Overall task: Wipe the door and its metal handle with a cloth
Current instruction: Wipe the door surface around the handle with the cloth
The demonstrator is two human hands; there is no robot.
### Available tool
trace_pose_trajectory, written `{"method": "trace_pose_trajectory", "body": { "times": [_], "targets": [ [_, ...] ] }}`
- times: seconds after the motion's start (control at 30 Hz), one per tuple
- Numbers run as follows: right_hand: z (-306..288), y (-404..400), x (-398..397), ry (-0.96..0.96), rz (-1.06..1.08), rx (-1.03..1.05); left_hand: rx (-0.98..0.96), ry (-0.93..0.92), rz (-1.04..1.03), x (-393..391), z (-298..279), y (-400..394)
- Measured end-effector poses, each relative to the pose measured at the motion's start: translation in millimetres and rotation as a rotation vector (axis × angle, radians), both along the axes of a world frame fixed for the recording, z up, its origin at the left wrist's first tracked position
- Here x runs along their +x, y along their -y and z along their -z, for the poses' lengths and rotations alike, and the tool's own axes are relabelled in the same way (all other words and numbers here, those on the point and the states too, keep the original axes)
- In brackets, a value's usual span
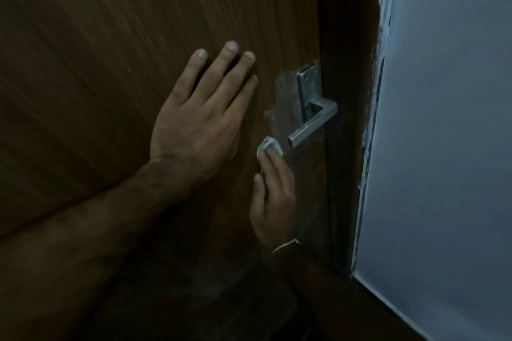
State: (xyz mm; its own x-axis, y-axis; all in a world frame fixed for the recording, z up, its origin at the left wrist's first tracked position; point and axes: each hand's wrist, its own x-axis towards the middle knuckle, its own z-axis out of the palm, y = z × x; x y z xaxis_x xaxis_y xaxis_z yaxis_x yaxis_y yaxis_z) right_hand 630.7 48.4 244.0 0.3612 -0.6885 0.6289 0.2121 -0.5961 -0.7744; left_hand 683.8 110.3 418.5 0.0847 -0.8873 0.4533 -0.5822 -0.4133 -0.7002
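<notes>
Cloth: the small pale cloth (270, 145) is bunched under the fingertips of the right hand (273, 202), pressed on the door just left of and below the free end of the handle's lever.
Cloth handling: it looks soft, light and limp, likely to fold to any shape; pinning it flat under the fingers probably works better than pinching a corner.
Right hand: curled over the cloth and grasping it against the wood, with a thin bracelet (286, 245) at the wrist.
Left hand: the left hand (202, 116) lies flat on the door, fingers spread and empty, left of the handle; it seems to brace the panel.
Handle: the metal handle (313, 122) sits near the right edge of the door, a square lever on a tall plate; stiff, smooth and probably slippery, best wrapped with the cloth along the lever.
Door: the dark wooden door (110, 36) has fine grain; hard and rigid, though it may swing if pushed.
Mark: a pale dull smear (282, 97) shows on the wood just left of the handle's plate; whether it is damp or worn I cannot tell.
Room: dim light; a dark frame (346, 91) stands right of the door, then a pale wall (443, 147) with a ragged paint edge.
</notes>
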Motion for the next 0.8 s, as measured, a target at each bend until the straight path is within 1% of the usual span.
{"method": "trace_pose_trajectory", "body": {
  "times": [0.03,0.1,0.17,0.3,0.43,0.47,0.57,0.7,0.77,0.8],
  "targets": [
    [1,1,-1,-0.001,0.011,-0.008,-0.005,0.003,-0.001,-1,1,0],
    [-10,12,11,0.073,0.034,-0.024,0.010,0.020,-0.009,0,4,2],
    [-18,18,20,0.098,0.022,-0.061,0.031,0.040,-0.022,1,5,3],
    [10,-3,-1,-0.037,-0.032,-0.069,0.056,0.055,-0.056,0,4,0],
    [-3,15,22,0.045,0.021,-0.071,0.060,0.070,-0.054,0,6,2],
    [0,14,21,0.034,0.006,-0.089,0.064,0.067,-0.059,-1,6,2],
    [20,0,3,-0.081,-0.025,-0.105,0.050,0.046,-0.051,-1,4,0],
    [14,16,12,-0.019,0.012,-0.068,0.009,0.033,-0.009,1,8,4],
    [25,16,2,-0.061,0.010,-0.049,-0.003,0.021,-0.019,1,15,3],
    [31,17,-6,-0.093,0.008,0.002,-0.004,0.023,-0.033,1,18,2]
  ]
}}
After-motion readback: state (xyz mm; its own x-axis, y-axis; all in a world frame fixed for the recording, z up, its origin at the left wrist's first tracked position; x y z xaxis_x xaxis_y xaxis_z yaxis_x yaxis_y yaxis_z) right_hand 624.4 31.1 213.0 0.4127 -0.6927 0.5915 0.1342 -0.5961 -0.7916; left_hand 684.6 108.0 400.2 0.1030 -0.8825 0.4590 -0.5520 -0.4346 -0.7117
